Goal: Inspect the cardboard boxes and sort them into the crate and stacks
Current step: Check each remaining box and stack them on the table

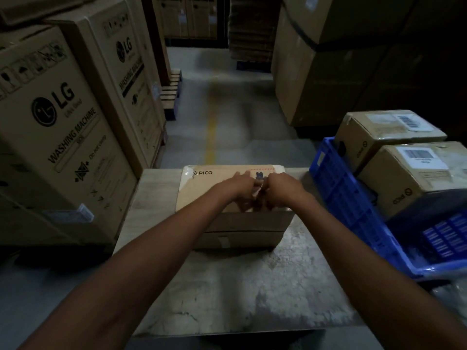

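Left grip [243,190] and right grip [281,188] meet atop PICO box [202,189] on table [252,286]; blur hides whether they pinch. Right of them, crate [341,198] holds two boxes [409,178]. This one under inspection, unsorted, I judge.

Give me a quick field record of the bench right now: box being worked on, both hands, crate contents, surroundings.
box in work: PICO box, flat on the table, towards its far edge
left hand: on the box top, near the middle; grip too blurred to tell
right hand: on the box top, close beside the left; grip too blurred to tell
crate: blue crate at the table's right side
crate contents: rear box and front box, both with barcode labels on top
left of aisle: LG washing machine cartons
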Demonstrator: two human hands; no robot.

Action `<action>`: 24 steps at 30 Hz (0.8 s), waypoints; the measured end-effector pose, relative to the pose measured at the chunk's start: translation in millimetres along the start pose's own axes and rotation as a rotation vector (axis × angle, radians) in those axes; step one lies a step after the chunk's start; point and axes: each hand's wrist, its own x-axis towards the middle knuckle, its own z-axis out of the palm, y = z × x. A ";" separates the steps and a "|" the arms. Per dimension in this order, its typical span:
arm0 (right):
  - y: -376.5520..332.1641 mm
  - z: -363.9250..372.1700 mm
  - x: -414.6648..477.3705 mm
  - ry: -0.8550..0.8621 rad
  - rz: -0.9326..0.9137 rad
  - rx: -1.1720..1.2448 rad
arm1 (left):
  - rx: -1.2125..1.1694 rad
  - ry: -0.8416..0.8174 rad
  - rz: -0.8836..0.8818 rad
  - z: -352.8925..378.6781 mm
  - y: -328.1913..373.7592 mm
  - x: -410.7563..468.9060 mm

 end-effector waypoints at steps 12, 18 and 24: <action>1.9 9.0 6.0 0.065 -0.040 0.129 | -0.085 0.127 -0.157 2.9 -57.0 -21.3; 17.2 36.3 20.9 0.311 0.201 0.681 | -0.470 0.463 -0.550 10.1 -116.9 -16.5; 18.4 39.9 14.8 0.341 0.234 0.988 | -1.201 0.586 -0.495 26.2 -123.3 -22.8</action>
